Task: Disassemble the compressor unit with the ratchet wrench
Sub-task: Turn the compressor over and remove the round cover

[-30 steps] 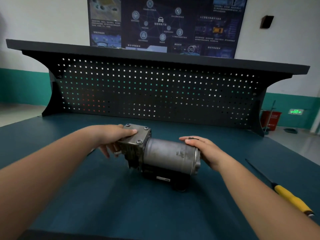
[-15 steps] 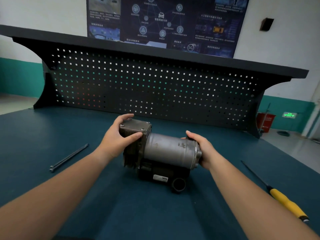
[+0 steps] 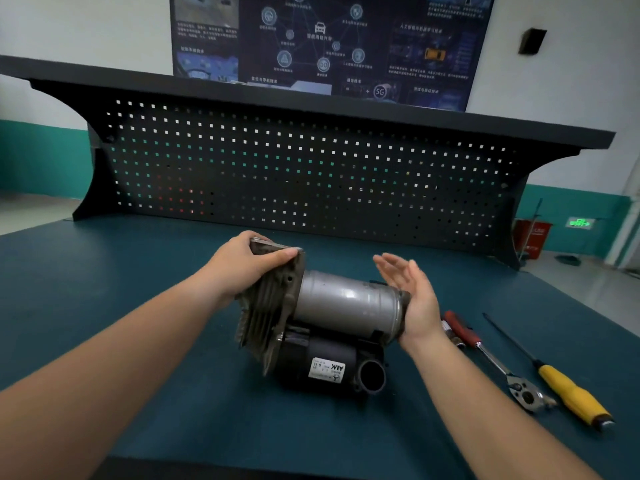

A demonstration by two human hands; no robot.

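Note:
The compressor unit (image 3: 332, 306) lies on its side in the middle of the dark green bench, a grey metal cylinder above a black motor housing with a white label. My left hand (image 3: 242, 265) grips the finned head block at the unit's left end, thumb over the top plate. My right hand (image 3: 412, 296) is held flat, fingers straight, with its palm against the cylinder's right end cap. The ratchet wrench (image 3: 491, 362), with a red handle and chrome head, lies on the bench just right of my right wrist.
A yellow-handled screwdriver (image 3: 568, 393) lies right of the ratchet wrench. A black perforated back panel (image 3: 311, 174) with a shelf on top runs across the rear of the bench (image 3: 173, 393). The bench's front edge is close below my forearms.
The unit has been rolled toward me, so its fins and label now face up. My right hand has opened from gripping the end cap to a flat palm. The ratchet wrench has come into view.

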